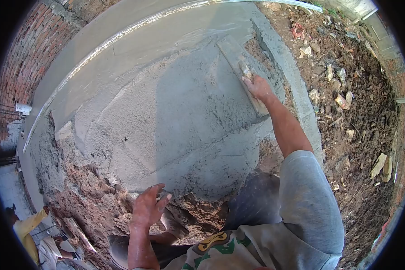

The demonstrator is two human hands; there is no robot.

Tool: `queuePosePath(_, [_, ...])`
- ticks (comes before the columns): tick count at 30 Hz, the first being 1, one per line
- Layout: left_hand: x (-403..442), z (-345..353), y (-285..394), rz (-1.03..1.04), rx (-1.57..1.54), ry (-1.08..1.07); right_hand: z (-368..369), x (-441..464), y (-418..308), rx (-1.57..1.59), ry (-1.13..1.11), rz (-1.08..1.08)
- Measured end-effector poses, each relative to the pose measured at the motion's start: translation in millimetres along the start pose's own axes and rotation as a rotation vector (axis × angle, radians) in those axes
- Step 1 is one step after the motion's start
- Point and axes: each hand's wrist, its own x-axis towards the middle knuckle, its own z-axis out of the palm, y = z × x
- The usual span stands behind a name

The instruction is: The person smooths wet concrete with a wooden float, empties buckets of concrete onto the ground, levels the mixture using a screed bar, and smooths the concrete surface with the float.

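My right hand (258,88) grips the handle of a long flat float (240,74), which lies on the wet grey cement (189,103) near its right side. The float is tilted from upper left to lower right. Above the near edge of the cement, my left hand (150,204) hangs with its fingers apart and nothing in them. Rough ridges run across the cement, and its far part looks smoother and wetter.
A long pale strip (108,42) curves across the far cement. Brown soil with rubble (360,117) lies at right. At left are a brick wall (31,58) and, lower down, a person in a yellow sleeve (31,222). Broken soil (83,193) borders the near edge.
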Motion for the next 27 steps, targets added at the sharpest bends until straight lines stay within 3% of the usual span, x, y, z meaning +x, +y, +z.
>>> queuePosePath(5, [0, 30, -9, -0.039, 0.063, -0.134, -15, 28, 21, -0.009, -0.034, 0.042])
queuePosePath(12, [5, 24, -4, -0.016, -0.042, -0.003, -20, 51, 42, -0.081, 0.086, 0.054])
queuePosePath(15, [9, 37, -10, -0.014, 0.058, -0.074, -26, 71, 39, -0.082, 0.1, 0.109])
queuePosePath(18, [7, 45, -5, 0.055, -0.019, -0.017, -37, 70, 43, -0.136, 0.103, 0.149])
queuePosePath(22, [0, 58, -22, 0.0, -0.022, -0.016, -40, 101, 54, -0.111, 0.202, 0.231])
queuePosePath(27, [-13, 62, -35, -0.039, 0.024, -0.09, -30, 80, 80, -0.131, 0.113, 0.231])
